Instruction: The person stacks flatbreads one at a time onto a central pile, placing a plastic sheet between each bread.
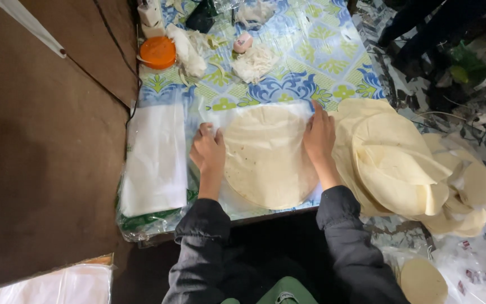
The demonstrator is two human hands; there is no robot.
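Flatbread point(265, 155) lies on a clear bag point(220, 115) at the table's point(310, 50) near edge. Our left hand point(208, 152) pinches the bag's edge; our right hand point(319, 135) presses flat on the bread. One round is placed; the pile point(395, 163) to the right waits unbagged.

I note open patterned tablecloth point(310, 62) beyond round flatbread point(265, 157): clear passage there. Left flank blocked by stack of clear bags point(156, 160). Right flank crowded by heap of flatbreads point(400, 163), just beside right hand point(319, 135). Far edge cluttered: orange lid point(157, 52), white rags point(254, 62).
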